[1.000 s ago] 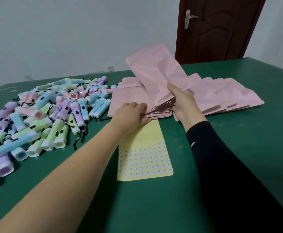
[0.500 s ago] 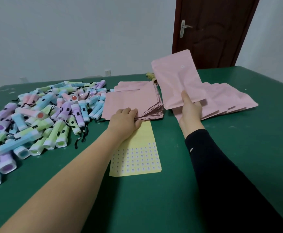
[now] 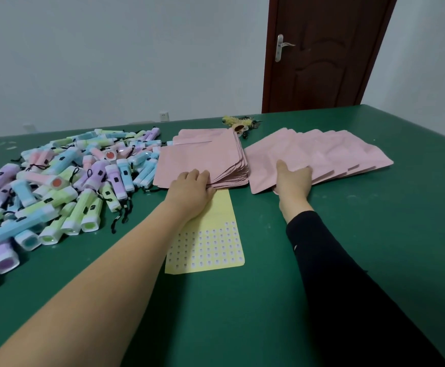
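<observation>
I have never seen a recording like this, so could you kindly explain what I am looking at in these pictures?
There is no machine here: a person works with two bare hands. One wide-angle camera worn on the head looks forward and down, so the arms reach in from below. On the green table lie a heap of pastel flashlights, a yellow sticker sheet, a stack of pink bags and, to its right, a fanned row of the same bags. The left hand grips the stack's near edge, fingers curled over it. The right hand, its arm in a black sleeve, presses flat on the nearest bag of the fanned row. A brown door stands behind.
</observation>
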`<action>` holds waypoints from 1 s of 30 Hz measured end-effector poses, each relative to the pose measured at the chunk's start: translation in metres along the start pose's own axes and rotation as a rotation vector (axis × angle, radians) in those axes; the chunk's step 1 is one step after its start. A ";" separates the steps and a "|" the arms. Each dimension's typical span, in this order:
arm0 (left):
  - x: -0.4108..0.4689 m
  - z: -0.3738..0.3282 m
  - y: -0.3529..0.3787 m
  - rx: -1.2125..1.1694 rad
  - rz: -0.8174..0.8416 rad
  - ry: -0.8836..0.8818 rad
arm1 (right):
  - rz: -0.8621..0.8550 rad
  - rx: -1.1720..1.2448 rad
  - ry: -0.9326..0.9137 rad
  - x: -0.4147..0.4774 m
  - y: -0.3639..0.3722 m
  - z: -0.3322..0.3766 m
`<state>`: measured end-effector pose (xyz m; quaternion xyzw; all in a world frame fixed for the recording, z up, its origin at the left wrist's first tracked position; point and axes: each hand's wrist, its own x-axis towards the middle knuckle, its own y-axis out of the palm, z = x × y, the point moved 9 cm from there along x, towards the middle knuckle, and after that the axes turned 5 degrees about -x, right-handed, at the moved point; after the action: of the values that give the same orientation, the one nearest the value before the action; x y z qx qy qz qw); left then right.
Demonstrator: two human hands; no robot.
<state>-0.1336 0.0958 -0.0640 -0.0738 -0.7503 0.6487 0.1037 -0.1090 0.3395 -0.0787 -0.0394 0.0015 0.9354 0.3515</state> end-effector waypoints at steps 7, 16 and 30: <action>-0.016 -0.098 -0.049 -0.301 -0.376 0.283 | -0.016 -0.454 -0.131 0.000 -0.013 0.016; 0.018 -0.158 0.017 -0.312 -0.119 0.179 | -0.191 -0.313 -0.094 0.012 -0.058 0.021; 0.028 -0.151 0.008 -0.308 -0.179 0.154 | -0.199 -0.100 -0.079 0.011 -0.055 0.017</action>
<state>-0.1232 0.2490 -0.0491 -0.0711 -0.8342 0.5068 0.2054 -0.0824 0.3889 -0.0615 -0.0201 -0.0630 0.8956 0.4398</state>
